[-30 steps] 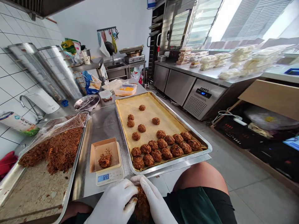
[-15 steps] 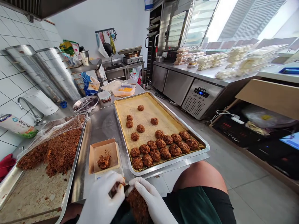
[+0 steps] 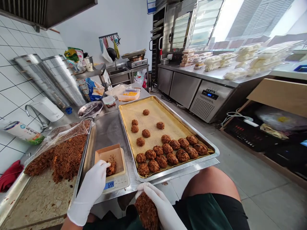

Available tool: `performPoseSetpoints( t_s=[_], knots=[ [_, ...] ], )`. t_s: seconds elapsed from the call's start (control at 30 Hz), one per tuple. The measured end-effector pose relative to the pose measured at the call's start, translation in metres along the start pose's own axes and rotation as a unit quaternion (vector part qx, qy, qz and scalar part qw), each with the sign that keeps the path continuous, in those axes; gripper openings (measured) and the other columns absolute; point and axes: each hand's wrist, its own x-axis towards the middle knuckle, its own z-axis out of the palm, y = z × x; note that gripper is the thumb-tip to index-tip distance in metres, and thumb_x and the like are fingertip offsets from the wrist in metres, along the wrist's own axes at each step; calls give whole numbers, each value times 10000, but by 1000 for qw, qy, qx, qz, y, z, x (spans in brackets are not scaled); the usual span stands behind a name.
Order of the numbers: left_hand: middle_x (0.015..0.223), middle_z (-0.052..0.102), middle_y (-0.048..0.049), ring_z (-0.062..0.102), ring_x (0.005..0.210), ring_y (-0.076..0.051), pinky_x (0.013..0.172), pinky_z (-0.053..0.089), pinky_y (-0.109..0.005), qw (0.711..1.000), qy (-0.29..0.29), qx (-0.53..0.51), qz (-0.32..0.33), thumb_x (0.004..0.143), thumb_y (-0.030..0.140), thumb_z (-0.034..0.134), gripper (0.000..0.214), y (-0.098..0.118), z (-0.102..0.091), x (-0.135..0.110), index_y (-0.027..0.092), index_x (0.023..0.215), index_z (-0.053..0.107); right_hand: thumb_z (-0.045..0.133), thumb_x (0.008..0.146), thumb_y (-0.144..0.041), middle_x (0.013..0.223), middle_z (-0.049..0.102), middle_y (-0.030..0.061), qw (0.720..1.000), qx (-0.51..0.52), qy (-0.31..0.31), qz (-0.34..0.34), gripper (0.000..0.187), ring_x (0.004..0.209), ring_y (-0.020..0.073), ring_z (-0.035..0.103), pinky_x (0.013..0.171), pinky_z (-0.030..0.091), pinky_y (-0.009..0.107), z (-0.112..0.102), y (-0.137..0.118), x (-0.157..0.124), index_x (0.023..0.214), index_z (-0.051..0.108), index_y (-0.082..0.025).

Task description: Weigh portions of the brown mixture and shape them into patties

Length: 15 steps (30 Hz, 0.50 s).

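Note:
My left hand, in a white glove, reaches into a square brown paper box. Its fingers are pinched together at the crumbly brown mixture inside. The box rests on a kitchen scale whose display reads 64.4. Low in front of me, my gloved right hand is closed around a big dark brown lump of mixture. To the right of the scale, a lined baking tray carries several brown balls, crowded at its near end with a few farther up.
On the left lies a metal tray with loose brown mixture partly under plastic film. Behind are a film-covered bowl and a plastic container. A steel counter with stacked clear boxes stands back right.
My left hand has moved from beside the right hand, up and left into the paper box. The scale's display has come into sight. My right hand still holds its lump.

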Motion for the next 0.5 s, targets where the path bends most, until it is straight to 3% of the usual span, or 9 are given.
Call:
performPoseSetpoints(
  t_s=[0.1,0.23,0.5],
  knots=[
    [1200,748,-38,716,1062,-219,931,553,-336,1000,-2,20,-5,952,188,415,369,-1,-29,-9,249,1145,724,657,912,-447,1010,722,45,1000,6,-4,7,298,904,224,684,839,565,428,-3,-1,-2,1021,694,-172],
    [1111,770,-7,726,1009,-223,850,561,-302,995,59,30,-74,964,310,464,274,1,-61,-18,274,1056,720,617,953,-387,1250,656,84,1000,22,-2,15,314,1031,243,665,871,583,447,-4,-4,-7,1205,634,-201],
    [1059,761,-24,716,959,-223,815,549,-299,995,50,-14,-82,971,358,474,260,12,-51,-21,260,1025,709,621,951,-377,1294,636,90,999,26,5,27,331,1071,257,653,894,577,464,-1,-3,-9,1235,623,-209]
  ],
)
